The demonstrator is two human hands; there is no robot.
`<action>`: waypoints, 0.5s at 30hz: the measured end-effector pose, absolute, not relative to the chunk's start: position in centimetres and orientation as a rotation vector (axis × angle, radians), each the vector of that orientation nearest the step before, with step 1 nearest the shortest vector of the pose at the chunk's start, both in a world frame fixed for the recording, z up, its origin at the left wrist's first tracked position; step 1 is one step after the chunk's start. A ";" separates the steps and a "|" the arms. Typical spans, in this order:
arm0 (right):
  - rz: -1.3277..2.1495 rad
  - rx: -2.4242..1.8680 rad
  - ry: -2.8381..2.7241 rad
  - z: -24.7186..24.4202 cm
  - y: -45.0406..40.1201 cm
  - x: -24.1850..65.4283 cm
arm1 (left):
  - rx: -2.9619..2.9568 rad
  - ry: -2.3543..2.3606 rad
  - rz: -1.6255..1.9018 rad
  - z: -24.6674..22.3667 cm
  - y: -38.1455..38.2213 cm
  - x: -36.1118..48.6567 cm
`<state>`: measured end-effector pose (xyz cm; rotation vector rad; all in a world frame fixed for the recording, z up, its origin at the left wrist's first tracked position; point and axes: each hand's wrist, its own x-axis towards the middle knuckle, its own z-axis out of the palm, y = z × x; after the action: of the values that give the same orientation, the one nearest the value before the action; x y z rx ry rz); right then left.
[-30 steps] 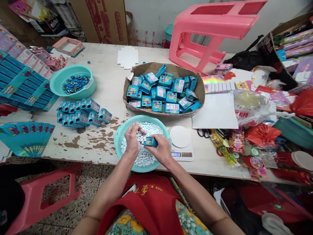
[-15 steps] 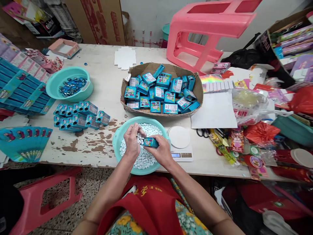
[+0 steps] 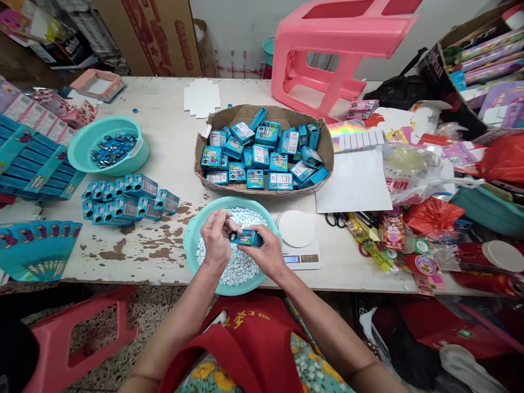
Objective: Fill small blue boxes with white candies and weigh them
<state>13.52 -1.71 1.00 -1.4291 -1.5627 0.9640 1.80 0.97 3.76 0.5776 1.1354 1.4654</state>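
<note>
My right hand [image 3: 268,248] grips a small blue candy box [image 3: 246,238], held sideways above a turquoise basin [image 3: 192,232]. White candies [image 3: 239,268] fill the bottom of that basin. At the box's left end, my left hand [image 3: 218,232] has its fingers curled together close to the box opening, where a whitish piece shows. What the left fingers hold is mostly hidden by the hand. Beyond the basin, a cardboard tray [image 3: 262,191] holds many similar blue boxes [image 3: 254,178]. A white digital scale [image 3: 301,256] stands just right of the basin.
On the left are rows of blue boxes [image 3: 126,207], a basin [image 3: 139,158] of shiny blue pieces and fanned blue cards [image 3: 36,248]. An overturned pink stool [image 3: 282,65] rests at the back. Scissors [image 3: 336,219], bags and packets crowd the right side.
My left fingers have come up to the box's left end, and the box has shifted slightly left and tilted. The whole view has shifted a little.
</note>
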 end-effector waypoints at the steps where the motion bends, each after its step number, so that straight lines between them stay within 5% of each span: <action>1: 0.979 -1.432 -1.542 1.1 -1.7 13.6 | 0.587 1.121 1.471 4.0 1.0 1.8; 8: 1.082 -1.381 -1.279 2.4 -3.2 17.4 | 0.867 1.324 1.570 1.3 2.7 -0.1; 15: 0.871 -1.536 -1.192 2.4 -4.8 21.7 | 2.110 1.438 0.518 -8.6 0.2 4.1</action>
<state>21.74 -4.81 2.45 -1.5359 -1.1920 0.8711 4.13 0.15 -8.57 2.1099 1.4376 0.5175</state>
